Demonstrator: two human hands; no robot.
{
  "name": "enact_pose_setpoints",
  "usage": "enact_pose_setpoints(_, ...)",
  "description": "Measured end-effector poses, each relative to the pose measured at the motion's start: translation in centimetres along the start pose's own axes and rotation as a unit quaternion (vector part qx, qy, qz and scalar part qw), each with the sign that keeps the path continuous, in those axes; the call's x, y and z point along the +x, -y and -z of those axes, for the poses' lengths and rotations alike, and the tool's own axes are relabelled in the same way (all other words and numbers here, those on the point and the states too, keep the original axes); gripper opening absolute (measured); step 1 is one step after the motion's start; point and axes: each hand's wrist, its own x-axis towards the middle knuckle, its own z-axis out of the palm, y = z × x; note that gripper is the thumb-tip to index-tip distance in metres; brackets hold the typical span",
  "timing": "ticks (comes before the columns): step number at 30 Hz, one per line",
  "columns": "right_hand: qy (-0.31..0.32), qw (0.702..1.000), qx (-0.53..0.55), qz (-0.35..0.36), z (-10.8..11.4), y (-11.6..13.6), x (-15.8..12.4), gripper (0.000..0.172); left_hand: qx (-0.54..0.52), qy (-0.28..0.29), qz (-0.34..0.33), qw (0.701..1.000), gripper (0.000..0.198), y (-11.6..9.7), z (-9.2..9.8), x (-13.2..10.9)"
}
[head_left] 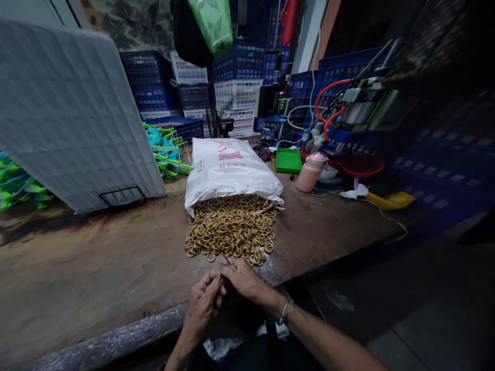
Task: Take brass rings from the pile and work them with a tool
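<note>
A white sack (228,167) lies on its side on the brown workbench (96,257), and several brass-coloured rings (232,226) spill out of its open mouth in a heap. My left hand (203,306) and my right hand (243,281) meet at the bench's near edge, just in front of the heap. Both have their fingers pinched together. A thin pale sliver shows between the fingertips, too small to name. A metal bangle (285,309) circles my right wrist.
A large grey ribbed panel (73,113) leans at the left. Green and blue plastic parts (166,149) lie beside it. Behind the sack are a green tray (288,161), a pink bottle (311,172), a red bowl (359,165), a yellow scoop (390,200) and stacked blue and white crates (235,82).
</note>
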Motion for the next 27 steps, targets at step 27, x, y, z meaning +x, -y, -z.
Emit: enact_pose_setpoints(27,0.031,0.901,-0.417,0.119,-0.5,-2.4,-0.6,0.027,-0.027,-0.059,0.01,0.998,0.032,0.8,0.5,0.1)
